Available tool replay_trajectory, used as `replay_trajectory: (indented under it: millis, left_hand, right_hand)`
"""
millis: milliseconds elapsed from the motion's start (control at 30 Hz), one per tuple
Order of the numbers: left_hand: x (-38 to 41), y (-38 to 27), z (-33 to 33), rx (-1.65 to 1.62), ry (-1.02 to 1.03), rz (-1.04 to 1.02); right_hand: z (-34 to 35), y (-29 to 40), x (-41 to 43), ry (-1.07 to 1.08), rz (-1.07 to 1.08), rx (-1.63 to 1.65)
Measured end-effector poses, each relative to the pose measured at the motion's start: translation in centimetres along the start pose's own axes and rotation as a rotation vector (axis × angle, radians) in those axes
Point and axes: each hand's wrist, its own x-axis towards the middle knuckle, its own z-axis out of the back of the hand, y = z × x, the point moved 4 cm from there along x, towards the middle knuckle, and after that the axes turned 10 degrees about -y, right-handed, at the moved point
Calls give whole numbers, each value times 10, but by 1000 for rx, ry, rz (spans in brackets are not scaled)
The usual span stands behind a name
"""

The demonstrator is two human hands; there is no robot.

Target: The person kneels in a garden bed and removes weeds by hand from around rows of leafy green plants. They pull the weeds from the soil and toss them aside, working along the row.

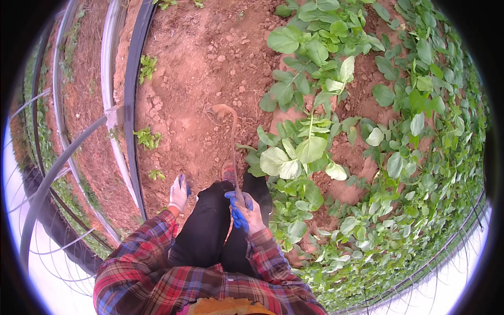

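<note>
My right hand point(245, 210), in a white glove with a blue coated palm, grips the near end of a long-handled hoe point(234, 145). Its thin, soil-coloured shaft runs away from me to a bent head point(221, 110) over the bare soil. My left hand point(179, 193), gloved the same way, is beside my left knee, apart from the hoe. Its fingers are partly turned from view, and nothing shows in them. Leafy green plants point(311, 153) grow just right of the hoe, some with pale leaf undersides turned up.
Bare, cloddy soil point(197, 71) stretches ahead. A black drip hose or edging strip point(136, 59) runs along the left, with small lettuce-like plants point(149, 138) beside it. Beyond are a pale metal rail point(110, 59) and a curved grey hoop pipe point(59, 165). Dense greenery point(433, 236) covers the right.
</note>
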Motion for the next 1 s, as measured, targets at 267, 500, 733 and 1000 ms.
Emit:
replay_trajectory:
  millis: [267, 500, 733, 1000]
  left_hand:
    - [-82, 90, -21, 275, 1025, -529]
    - [-71, 21, -92, 283, 1033, -106]
    - [-9, -5, -184, 243, 934, -165]
    - [33, -12, -270, 235, 830, -296]
  right_hand:
    - [12, 30, 22, -68, -28, -88]
    - [3, 53, 70, 97, -38, -13]
    - [-7, 74, 98, 129, -41, -56]
    - [-1, 62, 89, 246, -109, 38]
